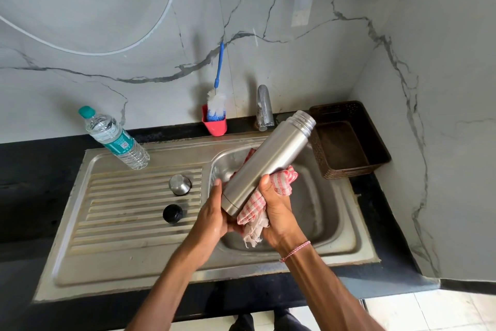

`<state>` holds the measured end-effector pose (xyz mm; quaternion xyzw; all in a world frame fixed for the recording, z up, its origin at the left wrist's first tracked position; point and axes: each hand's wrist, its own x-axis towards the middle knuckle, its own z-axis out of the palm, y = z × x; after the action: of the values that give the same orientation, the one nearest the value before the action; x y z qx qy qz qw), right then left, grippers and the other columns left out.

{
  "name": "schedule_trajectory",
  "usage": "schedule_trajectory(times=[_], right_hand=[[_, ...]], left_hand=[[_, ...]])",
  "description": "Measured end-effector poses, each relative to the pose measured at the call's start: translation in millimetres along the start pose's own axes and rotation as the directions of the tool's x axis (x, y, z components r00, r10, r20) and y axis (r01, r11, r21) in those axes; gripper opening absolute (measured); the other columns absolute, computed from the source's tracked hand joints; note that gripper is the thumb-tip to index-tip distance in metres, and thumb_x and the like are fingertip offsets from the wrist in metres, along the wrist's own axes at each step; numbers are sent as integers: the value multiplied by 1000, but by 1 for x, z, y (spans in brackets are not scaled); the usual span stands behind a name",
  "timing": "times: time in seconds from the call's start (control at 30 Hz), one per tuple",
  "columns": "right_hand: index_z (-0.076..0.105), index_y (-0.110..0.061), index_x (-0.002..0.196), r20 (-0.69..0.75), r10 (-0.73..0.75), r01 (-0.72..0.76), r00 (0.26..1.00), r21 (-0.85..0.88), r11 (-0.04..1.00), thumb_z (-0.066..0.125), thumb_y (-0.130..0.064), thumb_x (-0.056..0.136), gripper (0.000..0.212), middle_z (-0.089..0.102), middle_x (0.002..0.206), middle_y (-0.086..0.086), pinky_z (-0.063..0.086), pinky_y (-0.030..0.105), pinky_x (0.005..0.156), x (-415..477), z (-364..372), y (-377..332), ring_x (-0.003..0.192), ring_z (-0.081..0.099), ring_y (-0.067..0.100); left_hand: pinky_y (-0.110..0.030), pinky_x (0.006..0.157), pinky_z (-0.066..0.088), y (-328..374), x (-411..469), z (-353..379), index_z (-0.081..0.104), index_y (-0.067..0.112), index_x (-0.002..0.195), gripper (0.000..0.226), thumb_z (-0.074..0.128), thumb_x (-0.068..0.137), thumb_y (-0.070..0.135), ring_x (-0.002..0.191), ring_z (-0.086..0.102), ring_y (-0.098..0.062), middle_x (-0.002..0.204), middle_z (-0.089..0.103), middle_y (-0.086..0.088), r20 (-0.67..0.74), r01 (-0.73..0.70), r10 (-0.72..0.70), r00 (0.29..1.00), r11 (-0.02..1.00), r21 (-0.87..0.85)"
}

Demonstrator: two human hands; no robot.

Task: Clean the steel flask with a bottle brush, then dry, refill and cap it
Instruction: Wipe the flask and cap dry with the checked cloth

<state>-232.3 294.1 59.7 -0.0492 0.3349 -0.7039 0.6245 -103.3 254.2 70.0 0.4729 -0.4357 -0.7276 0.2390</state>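
A plastic water bottle (115, 140) with a green cap stands on the sink's ribbed metal board (120, 210), at about ten o'clock from the hands. Two small things sit on the ribs at nine o'clock from the hands: a shiny steel cap (179, 184), and a round black stopper (172, 213) just below it. Up at twelve o'clock, by the wall, a blue and white bottle brush (217, 99) stands in a red cup (214, 124). The left hand (214, 212) is curled around the bottom end of the steel flask (268, 161) and holds it. The steel flask is up in the air over the sink bowl (335, 210). It is tilted, and its open mouth points to about one o'clock. A red and white checked cloth (255, 210) is wrapped under its lower part. The right hand (276, 210) grips the cloth and presses it on the steel flask. A silver tap (264, 107) stands behind, at one o'clock. A brown basket (349, 142) sits on the black counter at two o'clock.
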Motion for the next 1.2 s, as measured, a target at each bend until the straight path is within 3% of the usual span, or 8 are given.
schedule_trajectory(times=[0.13,0.3,0.43,0.67,0.77,0.9,0.97,1.2], right_hand=[[52,2,138,13,-6,8,1000,-113,994,97,-40,62,97,62,127,33,48,62,103,0,-6,-6,117,62,46],[75,-16,106,41,13,-1,999,-286,958,90,-25,70,40,75,109,16,56,49,93,-5,-9,-11,104,71,35],[64,-15,89,72,46,2,996,-557,831,81,-11,79,21,73,74,-10,56,22,73,-10,-11,-3,75,70,8],[60,-24,116,53,139,-36,989,-821,571,95,-55,59,74,74,105,3,56,38,94,-8,-6,19,101,72,19],[65,-13,107,25,228,-130,973,-759,638,94,-33,69,51,75,99,11,57,33,90,-12,-6,9,98,72,26],[71,-17,72,101,394,-284,913,-536,795,86,-20,74,15,69,77,2,55,19,70,-20,-6,-11,73,69,11],[73,-16,57,104,383,-315,918,-395,863,66,-13,90,34,69,66,-5,53,14,62,-23,-5,-11,59,66,0],[65,-24,104,110,393,-316,913,-417,852,82,-50,75,42,77,90,-13,56,15,74,-22,-6,-3,82,72,-3]], left_hand=[[-41,72,63,16,1,-20,64,17,128,76,16,99,69,84,74,-38,100,75,-26,136,174,-208,969,959,224],[-23,57,52,21,18,-29,71,22,117,36,43,106,42,69,68,-15,84,78,-3,-242,-214,325,914,894,393],[-31,86,54,65,31,-19,69,29,122,25,60,102,42,97,68,-1,106,74,14,-192,-402,600,777,707,582],[-32,98,52,104,65,12,53,29,138,82,79,74,72,111,65,-11,131,64,8,-207,-32,208,956,776,630],[-12,68,46,104,79,7,57,12,128,59,88,82,32,96,65,-7,125,67,-2,-171,38,69,983,831,555],[-33,93,47,116,85,-2,78,18,77,15,80,87,29,104,62,-25,109,73,-6,-54,103,-88,995,849,518],[-33,83,54,121,84,-7,72,18,77,14,75,91,18,84,65,-23,88,72,-8,43,108,-124,991,959,263],[-25,74,56,122,81,-27,70,18,97,14,77,91,28,85,70,-15,85,74,-1,-30,26,-21,999,988,154]])
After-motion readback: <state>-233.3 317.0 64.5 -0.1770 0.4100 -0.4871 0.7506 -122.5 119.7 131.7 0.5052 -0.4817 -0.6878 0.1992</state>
